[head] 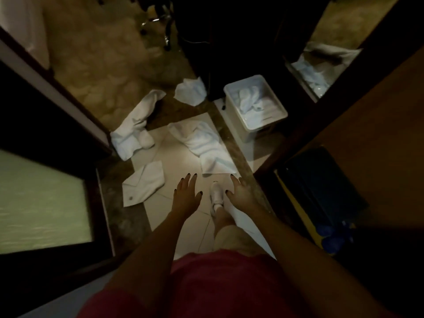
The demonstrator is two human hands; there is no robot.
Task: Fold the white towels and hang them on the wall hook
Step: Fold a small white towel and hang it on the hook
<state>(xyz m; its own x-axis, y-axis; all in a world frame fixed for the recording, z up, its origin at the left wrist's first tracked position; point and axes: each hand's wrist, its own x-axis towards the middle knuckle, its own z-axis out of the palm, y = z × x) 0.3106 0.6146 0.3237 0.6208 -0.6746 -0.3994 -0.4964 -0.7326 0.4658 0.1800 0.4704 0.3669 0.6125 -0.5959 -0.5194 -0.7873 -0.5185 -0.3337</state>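
Note:
Several white towels lie crumpled on the tiled floor. A long towel [204, 145] stretches out straight ahead, its near edge just beyond my fingertips. Another towel [143, 184] lies flat at the left, a twisted one [135, 127] farther left, and a small one [190, 90] at the back. My left hand [187, 195] and my right hand [241, 191] reach forward over the floor, fingers spread and straight, holding nothing. No wall hook is in view.
A white plastic bin [231, 111] with more white towels stands at the right, beside a dark wooden door frame [321, 106]. A frosted glass door [41, 203] stands at the left. A chair base [158, 19] is on the carpet behind. My white shoe [216, 193] is between my hands.

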